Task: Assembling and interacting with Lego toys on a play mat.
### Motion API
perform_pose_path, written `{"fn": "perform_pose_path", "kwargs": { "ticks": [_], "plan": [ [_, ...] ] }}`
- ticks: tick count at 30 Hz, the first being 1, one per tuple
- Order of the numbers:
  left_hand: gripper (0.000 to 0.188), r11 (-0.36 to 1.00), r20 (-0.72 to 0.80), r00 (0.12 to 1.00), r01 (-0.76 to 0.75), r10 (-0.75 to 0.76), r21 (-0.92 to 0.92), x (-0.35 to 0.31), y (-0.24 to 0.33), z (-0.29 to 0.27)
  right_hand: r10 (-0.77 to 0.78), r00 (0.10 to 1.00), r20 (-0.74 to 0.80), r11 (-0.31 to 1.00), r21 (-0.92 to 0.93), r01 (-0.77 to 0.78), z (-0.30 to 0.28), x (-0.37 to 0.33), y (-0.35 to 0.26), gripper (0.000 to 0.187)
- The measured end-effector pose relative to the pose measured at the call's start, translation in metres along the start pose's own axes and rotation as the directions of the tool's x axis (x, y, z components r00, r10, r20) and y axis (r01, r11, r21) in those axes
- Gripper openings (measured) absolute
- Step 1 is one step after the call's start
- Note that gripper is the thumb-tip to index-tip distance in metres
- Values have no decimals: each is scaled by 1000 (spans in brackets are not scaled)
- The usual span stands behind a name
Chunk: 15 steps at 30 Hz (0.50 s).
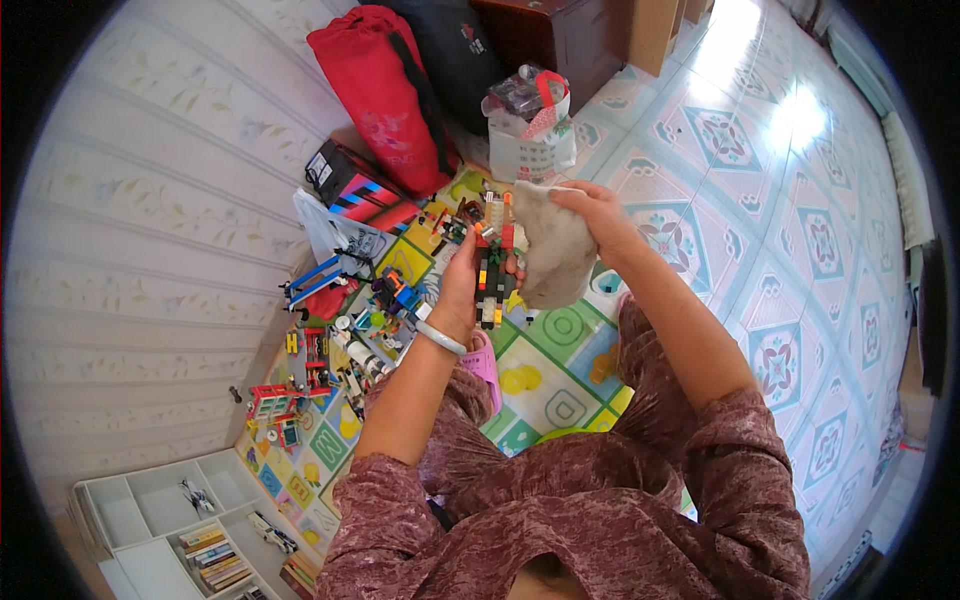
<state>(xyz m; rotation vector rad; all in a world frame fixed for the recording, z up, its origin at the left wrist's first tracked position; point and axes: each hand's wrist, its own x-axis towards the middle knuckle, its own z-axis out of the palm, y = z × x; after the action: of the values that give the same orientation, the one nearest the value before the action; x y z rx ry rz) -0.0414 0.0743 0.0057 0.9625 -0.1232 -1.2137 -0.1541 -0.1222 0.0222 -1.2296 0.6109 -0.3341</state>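
In my left hand (460, 284) is a toy brick model (491, 272) in black, red, yellow and pale bricks, with a bit of green on it. The fingers wrap its left side, and some fingertips show at its right edge. My right hand (596, 216) grips the top right of a grey-beige cloth (556, 252), thumb on its face. The cloth hangs right beside the model; whether the two touch I cannot tell. A pale bracelet (441, 338) circles my left wrist.
Several brick builds (360, 345) crowd the colourful play mat (566, 335) at left. A white bag (531, 150) with red handles, a red long bag (385, 100) and a striped box (360, 185) stand at the back. White shelves (130, 530) hold books at lower left. Patterned tiles (790, 250) lie right.
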Motion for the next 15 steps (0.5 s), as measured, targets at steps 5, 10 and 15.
{"fn": "perform_pose_path", "kwargs": {
  "ticks": [5,10,15],
  "plan": [
    [59,998,17,1000,-23,24,-61,-4,6,4,67,979,192,914,382,-138,-9,-1,-4,20],
    [60,997,54,998,-36,39,-64,-3,7,1,-11,998,65,995,98,5,-3,-4,-1,18],
    [60,999,36,999,-36,37,-35,-2,5,5,-569,817,95,709,-448,545,22,-14,4,17]
  ]
}}
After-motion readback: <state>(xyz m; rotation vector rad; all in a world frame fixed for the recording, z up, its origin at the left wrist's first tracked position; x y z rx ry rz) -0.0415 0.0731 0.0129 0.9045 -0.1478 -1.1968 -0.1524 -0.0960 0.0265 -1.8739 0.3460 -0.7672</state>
